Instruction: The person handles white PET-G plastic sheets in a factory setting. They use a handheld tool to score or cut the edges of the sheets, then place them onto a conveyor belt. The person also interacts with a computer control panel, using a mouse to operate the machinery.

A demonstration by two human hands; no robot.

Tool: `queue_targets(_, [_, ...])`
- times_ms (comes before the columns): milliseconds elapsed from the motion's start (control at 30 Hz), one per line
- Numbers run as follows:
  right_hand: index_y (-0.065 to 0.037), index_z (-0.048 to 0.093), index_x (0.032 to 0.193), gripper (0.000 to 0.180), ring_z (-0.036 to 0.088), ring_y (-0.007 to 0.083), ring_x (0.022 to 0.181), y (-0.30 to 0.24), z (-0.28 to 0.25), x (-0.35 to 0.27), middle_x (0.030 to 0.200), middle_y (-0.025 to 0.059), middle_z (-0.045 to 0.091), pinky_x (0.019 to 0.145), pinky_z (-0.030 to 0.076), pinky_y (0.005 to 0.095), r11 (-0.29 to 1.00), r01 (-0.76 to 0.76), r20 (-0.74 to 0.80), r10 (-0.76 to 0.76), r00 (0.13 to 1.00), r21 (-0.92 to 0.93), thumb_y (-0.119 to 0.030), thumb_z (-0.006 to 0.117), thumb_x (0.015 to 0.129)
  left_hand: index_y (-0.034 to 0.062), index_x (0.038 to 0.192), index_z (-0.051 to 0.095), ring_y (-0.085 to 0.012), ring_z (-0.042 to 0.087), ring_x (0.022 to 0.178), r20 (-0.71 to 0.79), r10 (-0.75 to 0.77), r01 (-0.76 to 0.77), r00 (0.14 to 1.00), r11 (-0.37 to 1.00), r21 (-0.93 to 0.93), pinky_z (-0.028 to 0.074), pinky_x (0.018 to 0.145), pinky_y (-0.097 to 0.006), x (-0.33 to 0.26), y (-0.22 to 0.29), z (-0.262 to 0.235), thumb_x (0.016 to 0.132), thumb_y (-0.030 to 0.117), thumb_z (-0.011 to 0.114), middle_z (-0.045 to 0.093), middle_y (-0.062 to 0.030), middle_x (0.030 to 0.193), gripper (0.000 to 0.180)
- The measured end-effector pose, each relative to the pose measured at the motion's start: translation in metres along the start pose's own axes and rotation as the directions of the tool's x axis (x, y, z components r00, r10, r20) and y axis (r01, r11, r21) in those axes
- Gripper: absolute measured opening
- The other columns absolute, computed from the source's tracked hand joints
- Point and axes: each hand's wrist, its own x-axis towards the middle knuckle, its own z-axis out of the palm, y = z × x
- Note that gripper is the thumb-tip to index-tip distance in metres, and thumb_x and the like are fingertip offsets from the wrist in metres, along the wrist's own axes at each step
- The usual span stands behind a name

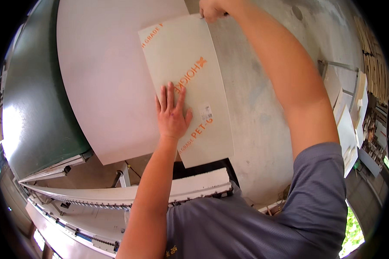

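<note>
A narrow pale panel [183, 49], covered with film printed in orange, lies slightly slanted in front of me. A small white label [206, 113] sticks to its surface. My left hand [173, 118] rests flat on the panel near its left edge, fingers spread. Up at the panel's far right corner, my right hand [212, 10] is closed. A small dark bit shows beside its fingers, but I cannot make out what it holds. Under the panel's left side is a larger pale sheet [106, 82].
A dark green curved surface [43, 99] stands on the left. Nearer me runs a white machine edge with a row of small metal fittings [95, 205]. Grey, stained floor [259, 125] extends to the right, with leaning boards [346, 129] and stacked wood strips [371, 60] beyond.
</note>
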Motion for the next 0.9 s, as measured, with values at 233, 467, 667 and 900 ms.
queue_targets(233, [-0.005,0.072,0.077,0.018,0.062,0.0241,0.066,0.003,0.060,-0.036,0.074,0.0104,0.067,0.059,0.047,0.0421,0.999,-0.029,0.006,0.029,1.000,0.036,-0.021,0.069,0.069,0.0222,0.150,0.037,-0.0390,0.021,0.146,-0.058,0.077,-0.074,0.995,0.996,0.048,0.019,0.118,-0.055,0.005,-0.002,0.009,0.085,0.033,0.061,0.023,-0.0140,0.160,0.070])
queue_targets(467, [-0.003,0.071,0.097,0.027,0.066,0.0357,0.078,-0.040,0.199,-0.121,0.087,0.0191,0.069,0.065,0.051,0.0460,0.985,0.082,-0.092,-0.069,0.993,0.151,-0.003,0.057,0.074,0.0233,0.152,0.034,-0.0361,0.018,0.148,-0.082,0.063,-0.055,0.995,0.994,0.097,0.018,0.119,-0.051,-0.001,-0.004,0.015,0.092,0.037,0.055,0.022,-0.0119,0.161,0.065])
queue_targets(667, [-0.001,0.060,0.089,0.010,0.064,0.0393,0.080,-0.096,0.381,-0.270,0.083,0.0182,0.065,0.065,0.052,0.0463,0.936,0.173,-0.397,-0.040,0.917,0.306,-0.002,0.052,0.083,0.0216,0.151,0.035,-0.0346,0.018,0.148,-0.081,0.044,-0.035,0.996,0.994,0.107,0.017,0.120,-0.050,0.000,-0.002,0.018,0.093,0.039,0.054,0.021,-0.0121,0.161,0.064])
queue_targets(900, [-0.013,0.062,0.126,0.054,0.066,0.0289,0.085,-0.022,0.444,-0.317,0.100,0.0195,0.068,0.071,0.053,0.0385,0.769,-0.044,0.116,-0.039,0.993,0.638,-0.002,0.059,0.073,0.0181,0.150,0.037,-0.0371,0.018,0.147,-0.074,0.068,-0.061,0.995,0.994,0.092,0.017,0.119,-0.051,0.002,-0.004,0.010,0.091,0.036,0.056,0.021,-0.0149,0.160,0.065])
